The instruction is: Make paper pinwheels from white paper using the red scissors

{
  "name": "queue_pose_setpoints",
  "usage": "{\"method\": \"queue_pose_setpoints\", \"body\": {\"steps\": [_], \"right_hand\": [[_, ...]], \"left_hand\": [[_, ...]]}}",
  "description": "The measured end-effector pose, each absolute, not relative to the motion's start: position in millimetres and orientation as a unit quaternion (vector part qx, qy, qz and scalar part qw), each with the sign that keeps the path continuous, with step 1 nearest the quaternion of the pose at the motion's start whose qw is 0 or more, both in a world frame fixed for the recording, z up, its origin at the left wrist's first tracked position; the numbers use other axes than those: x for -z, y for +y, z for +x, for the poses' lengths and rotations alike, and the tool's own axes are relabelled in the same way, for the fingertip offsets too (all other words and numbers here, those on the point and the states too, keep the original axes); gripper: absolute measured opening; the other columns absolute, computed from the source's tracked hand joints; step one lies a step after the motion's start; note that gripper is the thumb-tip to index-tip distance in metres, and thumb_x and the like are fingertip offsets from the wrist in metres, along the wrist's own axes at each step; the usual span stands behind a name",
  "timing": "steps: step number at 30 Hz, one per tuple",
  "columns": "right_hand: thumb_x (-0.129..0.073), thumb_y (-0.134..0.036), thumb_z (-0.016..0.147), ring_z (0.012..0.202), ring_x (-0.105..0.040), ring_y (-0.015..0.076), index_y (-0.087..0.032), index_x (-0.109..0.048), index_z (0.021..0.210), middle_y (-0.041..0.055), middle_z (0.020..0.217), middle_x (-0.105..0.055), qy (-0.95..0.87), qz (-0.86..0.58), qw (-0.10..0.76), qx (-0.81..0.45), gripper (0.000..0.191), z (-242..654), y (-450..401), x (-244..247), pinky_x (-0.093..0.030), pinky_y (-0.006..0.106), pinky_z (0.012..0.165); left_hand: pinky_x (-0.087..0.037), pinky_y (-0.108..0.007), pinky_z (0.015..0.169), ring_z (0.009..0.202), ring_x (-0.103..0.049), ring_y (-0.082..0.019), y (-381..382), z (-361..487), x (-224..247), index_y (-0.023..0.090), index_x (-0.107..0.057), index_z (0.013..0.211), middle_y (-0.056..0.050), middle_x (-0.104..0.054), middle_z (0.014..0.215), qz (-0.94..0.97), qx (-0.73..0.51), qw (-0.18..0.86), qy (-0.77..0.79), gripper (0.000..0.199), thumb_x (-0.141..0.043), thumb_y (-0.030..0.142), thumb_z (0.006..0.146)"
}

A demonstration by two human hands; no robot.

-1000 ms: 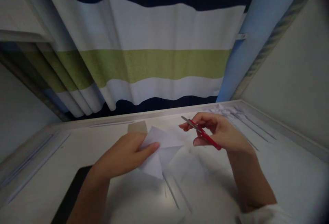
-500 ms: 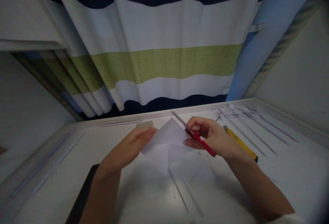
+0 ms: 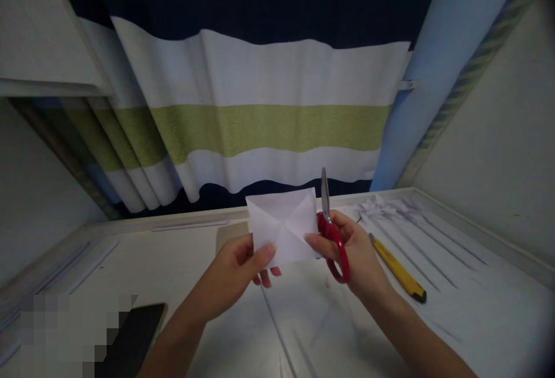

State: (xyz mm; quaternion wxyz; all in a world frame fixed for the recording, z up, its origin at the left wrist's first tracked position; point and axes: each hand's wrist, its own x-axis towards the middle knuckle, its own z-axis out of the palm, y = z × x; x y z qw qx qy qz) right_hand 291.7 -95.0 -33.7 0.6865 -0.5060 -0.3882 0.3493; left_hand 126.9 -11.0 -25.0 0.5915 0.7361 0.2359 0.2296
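A creased white paper square [image 3: 284, 225] is held up above the table, its diagonal folds meeting near the middle. My left hand [image 3: 245, 268] grips its lower left corner, thumb in front and fingers behind. At the right edge, my right hand [image 3: 347, 245] pinches the paper with the thumb. The same hand also holds red-handled scissors [image 3: 333, 236], blades pointing up and closed together, beside the paper and not cutting it. Below the paper, a thin white stick [image 3: 277, 329] lies on the table.
A yellow cutter [image 3: 399, 268] lies to the right, near white paper pieces with long thin sticks [image 3: 407, 222]. A dark tablet-like object [image 3: 139, 332] is at the lower left, with paper strips [image 3: 93, 265] beyond. A striped curtain [image 3: 269, 129] hangs behind the table [image 3: 182, 268].
The paper has turned from a slanted pose to a squarer one facing me. The scissors have swung from pointing up-left to nearly upright. The view has shifted slightly.
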Motion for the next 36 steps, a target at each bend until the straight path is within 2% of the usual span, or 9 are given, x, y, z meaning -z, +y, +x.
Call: {"method": "queue_pose_setpoints", "body": {"steps": [4, 11, 15, 18, 21, 26, 29, 33, 36], "right_hand": [[-0.073, -0.018, 0.056, 0.042, -0.040, 0.0037, -0.018, -0.048, 0.066, -0.0100, 0.051, -0.048, -0.388, -0.505, 0.688, -0.348, 0.027, 293, -94, 34, -0.031, 0.015, 0.042], [-0.074, -0.014, 0.053, 0.042, -0.040, 0.0042, -0.017, -0.050, 0.067, -0.0097, 0.050, -0.049, -0.402, -0.517, 0.692, -0.304, 0.028, 292, -91, 37, -0.030, 0.016, 0.040], [-0.073, -0.017, 0.055, 0.041, -0.040, 0.0049, -0.018, -0.049, 0.069, -0.0091, 0.051, -0.049, -0.387, -0.521, 0.715, -0.260, 0.027, 292, -91, 38, -0.031, 0.017, 0.038], [-0.070, -0.021, 0.060, 0.041, -0.041, 0.0053, -0.019, -0.049, 0.070, -0.0079, 0.053, -0.050, -0.367, -0.517, 0.731, -0.253, 0.023, 292, -92, 39, -0.033, 0.016, 0.038], [-0.069, -0.022, 0.063, 0.042, -0.041, 0.0060, -0.018, -0.050, 0.072, -0.0070, 0.054, -0.050, -0.371, -0.510, 0.732, -0.257, 0.021, 290, -93, 41, -0.034, 0.017, 0.038], [-0.067, -0.023, 0.067, 0.045, -0.041, 0.0057, -0.019, -0.051, 0.077, -0.0065, 0.057, -0.051, -0.366, -0.497, 0.732, -0.289, 0.019, 282, -96, 45, -0.034, 0.017, 0.041], [-0.068, -0.023, 0.066, 0.044, -0.041, 0.0056, -0.019, -0.051, 0.076, -0.0074, 0.055, -0.049, -0.366, -0.513, 0.716, -0.300, 0.020, 278, -97, 44, -0.034, 0.016, 0.040], [-0.070, -0.022, 0.062, 0.043, -0.042, 0.0061, -0.020, -0.049, 0.072, -0.0081, 0.054, -0.049, -0.378, -0.515, 0.699, -0.323, 0.024, 274, -98, 41, -0.035, 0.017, 0.040], [-0.071, -0.022, 0.059, 0.043, -0.042, 0.0063, -0.020, -0.048, 0.070, -0.0081, 0.053, -0.050, -0.376, -0.518, 0.695, -0.328, 0.026, 273, -97, 41, -0.036, 0.017, 0.040]], "left_hand": [[-0.041, -0.017, 0.045, 0.046, -0.052, -0.007, -7, 125, 22, 0.014, -0.056, 0.064, 0.000, -0.061, 0.058, 0.727, -0.227, 0.598, 0.250, 0.026, -0.050, 0.035, 0.077], [-0.040, -0.015, 0.043, 0.043, -0.050, -0.006, -7, 124, 19, 0.012, -0.056, 0.063, 0.001, -0.058, 0.052, 0.733, -0.213, 0.585, 0.274, 0.028, -0.052, 0.036, 0.076], [-0.042, -0.018, 0.044, 0.044, -0.051, -0.008, -7, 124, 25, 0.011, -0.057, 0.067, -0.002, -0.059, 0.058, 0.735, -0.234, 0.608, 0.191, 0.045, -0.053, 0.056, 0.065], [-0.044, -0.021, 0.045, 0.046, -0.054, -0.010, -11, 134, 37, 0.010, -0.057, 0.087, -0.003, -0.060, 0.062, 0.708, -0.225, 0.657, 0.131, 0.061, -0.061, 0.061, 0.052], [-0.042, -0.018, 0.038, 0.039, -0.050, -0.008, -19, 152, 57, 0.011, -0.056, 0.077, 0.001, -0.056, 0.053, 0.636, -0.245, 0.721, 0.125, 0.045, -0.069, 0.048, 0.055], [-0.033, -0.015, 0.027, 0.026, -0.041, -0.006, -35, 175, 87, 0.013, -0.053, 0.070, 0.005, -0.047, 0.039, 0.495, -0.286, 0.820, 0.040, 0.052, -0.048, 0.065, 0.064], [-0.035, -0.017, 0.028, 0.028, -0.043, -0.007, -41, 175, 88, 0.013, -0.052, 0.066, 0.004, -0.049, 0.041, 0.506, -0.293, 0.810, 0.047, 0.052, -0.052, 0.065, 0.060], [-0.037, -0.017, 0.037, 0.033, -0.045, -0.006, -42, 167, 74, 0.012, -0.049, 0.052, 0.002, -0.047, 0.040, 0.577, -0.296, 0.746, 0.155, 0.044, -0.048, 0.049, 0.075], [-0.040, -0.020, 0.044, 0.037, -0.045, -0.008, -39, 159, 63, 0.013, -0.052, 0.056, 0.003, -0.047, 0.040, 0.642, -0.268, 0.684, 0.219, 0.044, -0.040, 0.047, 0.081]]}}
